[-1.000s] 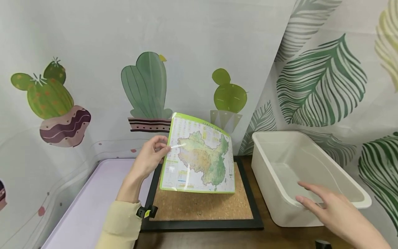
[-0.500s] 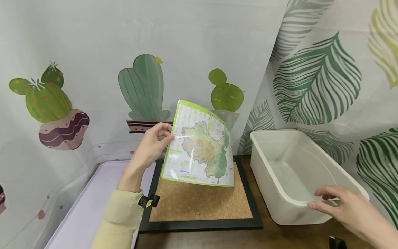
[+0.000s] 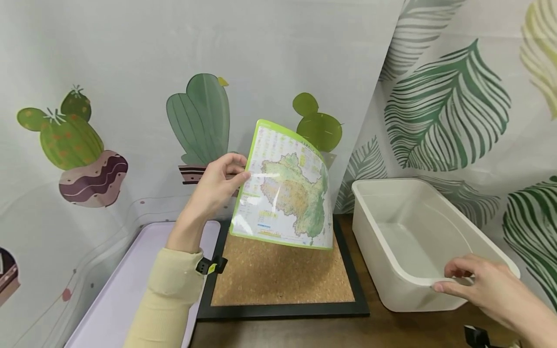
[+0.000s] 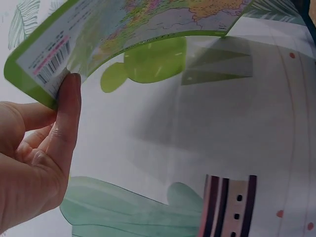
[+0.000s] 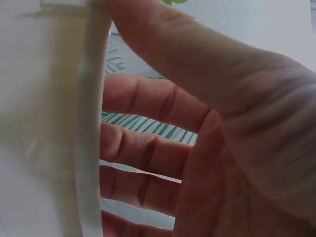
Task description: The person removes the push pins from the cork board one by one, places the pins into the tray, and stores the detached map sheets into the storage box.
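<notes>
In the head view my left hand (image 3: 219, 186) pinches the left edge of a glossy map sheet (image 3: 287, 188) with a bright green border. The sheet bows and hangs tilted above a cork board (image 3: 283, 275) in a black frame, hiding its far part. The left wrist view catches the other face of the map (image 4: 163, 22), with a barcode near the thumb and finger. My right hand (image 3: 483, 285) grips the near rim of a cream plastic bin (image 3: 374, 251). Seen from the right wrist, the fingers (image 5: 143, 148) lie along one side of that rim, the thumb toward its top.
A pale lilac tray (image 3: 117, 285) lies left of the cork board, partly behind the left sleeve (image 3: 165, 295). Brown wooden table (image 3: 270, 333) shows at the front and between board and bin. A curtain (image 3: 261, 48) printed with cacti and leaves hangs close behind.
My left hand has raised the map sheet, moving slightly right, and more cork shows below it. My right hand has come from above the bin's opening to its near rim and taken hold.
</notes>
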